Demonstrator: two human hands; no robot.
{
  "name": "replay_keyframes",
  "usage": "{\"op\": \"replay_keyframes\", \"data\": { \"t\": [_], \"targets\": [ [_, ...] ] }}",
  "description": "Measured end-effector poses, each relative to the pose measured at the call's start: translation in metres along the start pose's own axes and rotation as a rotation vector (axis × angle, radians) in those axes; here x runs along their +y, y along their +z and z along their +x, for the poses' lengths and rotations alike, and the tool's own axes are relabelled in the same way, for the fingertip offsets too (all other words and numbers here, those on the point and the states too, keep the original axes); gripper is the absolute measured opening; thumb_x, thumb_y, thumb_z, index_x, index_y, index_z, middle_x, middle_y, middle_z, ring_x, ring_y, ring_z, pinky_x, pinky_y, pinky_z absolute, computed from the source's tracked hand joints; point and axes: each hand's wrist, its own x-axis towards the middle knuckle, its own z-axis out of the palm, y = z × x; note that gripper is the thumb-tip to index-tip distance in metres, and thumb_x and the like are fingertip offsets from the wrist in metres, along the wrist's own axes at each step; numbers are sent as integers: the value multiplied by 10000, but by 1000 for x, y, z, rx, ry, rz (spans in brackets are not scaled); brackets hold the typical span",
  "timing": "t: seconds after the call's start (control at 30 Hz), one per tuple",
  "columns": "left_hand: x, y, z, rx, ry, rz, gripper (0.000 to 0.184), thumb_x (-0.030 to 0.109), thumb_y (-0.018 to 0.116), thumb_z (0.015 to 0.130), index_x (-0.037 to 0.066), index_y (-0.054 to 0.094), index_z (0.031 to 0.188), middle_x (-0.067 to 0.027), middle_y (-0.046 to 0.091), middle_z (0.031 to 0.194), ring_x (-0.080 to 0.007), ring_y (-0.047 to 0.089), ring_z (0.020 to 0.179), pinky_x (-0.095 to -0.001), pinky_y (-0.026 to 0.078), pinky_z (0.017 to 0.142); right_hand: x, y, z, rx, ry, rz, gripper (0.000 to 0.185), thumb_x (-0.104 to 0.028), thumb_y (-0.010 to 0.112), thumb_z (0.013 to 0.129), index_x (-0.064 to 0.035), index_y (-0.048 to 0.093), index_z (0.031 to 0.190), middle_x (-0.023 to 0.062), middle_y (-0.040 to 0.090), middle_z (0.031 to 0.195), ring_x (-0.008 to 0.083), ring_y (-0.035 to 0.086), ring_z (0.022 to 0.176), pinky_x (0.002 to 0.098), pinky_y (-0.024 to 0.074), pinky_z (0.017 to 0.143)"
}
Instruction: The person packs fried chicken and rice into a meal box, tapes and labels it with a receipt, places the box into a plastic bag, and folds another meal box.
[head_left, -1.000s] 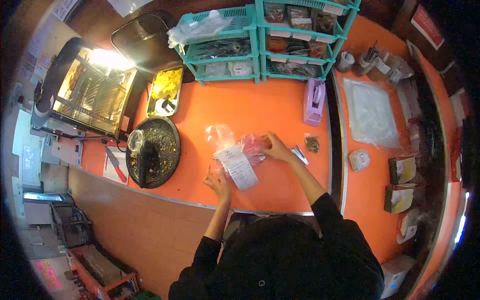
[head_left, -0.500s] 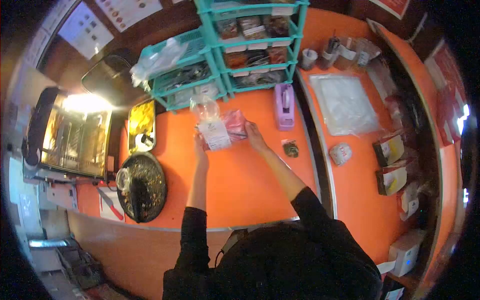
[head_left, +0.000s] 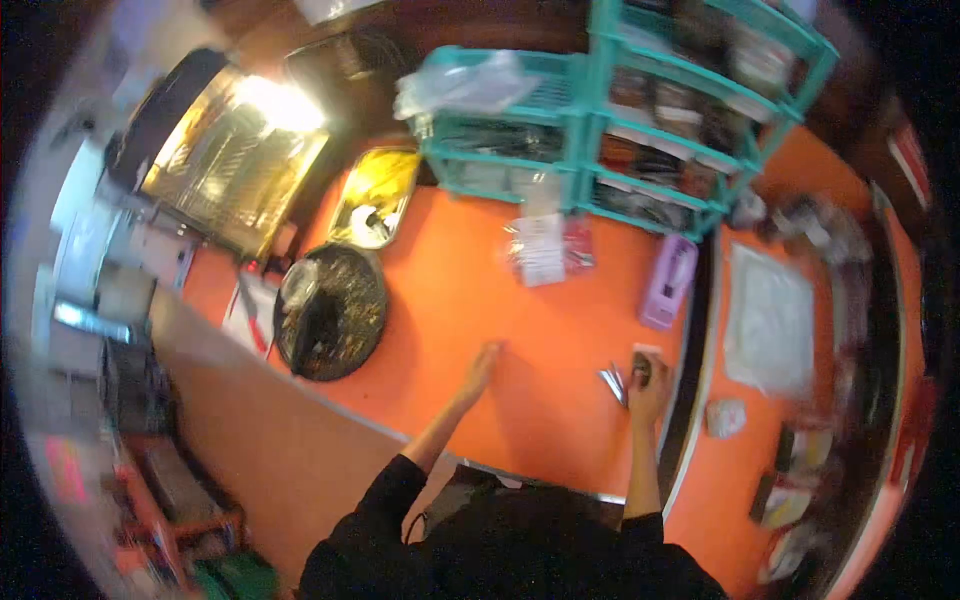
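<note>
On the orange table (head_left: 450,300), my right hand (head_left: 649,388) has its fingers around a small dark packet (head_left: 641,367), partly covered by them. Just left of that hand lies a silver stapler-like tool (head_left: 613,383). My left hand (head_left: 482,370) is over the middle of the table, touching no object; motion blur smears its fingers. Farther back, a clear bag with a white printed label (head_left: 541,250) and a pink-red packet (head_left: 578,244) lies in front of the teal racks.
Teal racks (head_left: 583,130) stand at the back, a purple tape dispenser (head_left: 669,282) at the right. A black round stone dish (head_left: 370,345), yellow-filled tray (head_left: 374,195), lit oven (head_left: 235,160) and red-handled knife (head_left: 254,325) are at the left. Clear bags (head_left: 770,318) lie farther right.
The labelled bag and pink-red packet have left my hands and now lie near the racks. My right hand has moved to the small dark packet. My left hand has drawn back. The view has shifted.
</note>
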Motion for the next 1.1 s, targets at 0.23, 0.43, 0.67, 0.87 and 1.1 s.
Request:
{"op": "replay_keyframes", "data": {
  "t": [0.23,0.43,0.67,0.87,1.1],
  "targets": [
    [38,-23,-91,-205,-153,-185,518,471,379,966,86,498,1291,-83,535,1259,-221,515,1137,-373,396,964,-87,35,-12,8,-194,147,329,-282,555,911,-40,576,1133,163,550,1141,311,507,1051,392,425,887],
    [35,-112,-159,56,21,-922,609,530,346,951,94,399,1373,-85,500,1297,-222,498,1158,-387,384,975,-367,49,-175,-581,-746,826,514,-428,374,948,-35,531,1239,170,479,1299,315,427,1219,462,338,994],
    [-15,-291,-334,20,822,-1454,634,528,323,954,91,321,1413,-61,439,1363,-200,424,1230,-353,343,1009,-549,102,-346,-734,-1487,948,621,-512,243,948,-71,541,1268,127,469,1370,321,381,1305,461,250,1059],
    [-18,-383,-482,834,539,-1566,618,491,279,980,64,291,1427,-34,343,1448,-172,322,1316,-353,261,1079,-667,179,-455,-964,-1691,709,557,-460,207,971,-141,502,1318,59,395,1437,276,241,1381,429,132,1117],
    [-107,-523,-563,989,486,-944,487,384,285,1008,78,418,1363,-61,456,1366,-226,435,1241,-365,329,1037,-799,305,-614,-2239,-316,690,527,-447,270,979,-120,411,1367,65,400,1411,264,329,1308,431,222,1062]
  ]
}}
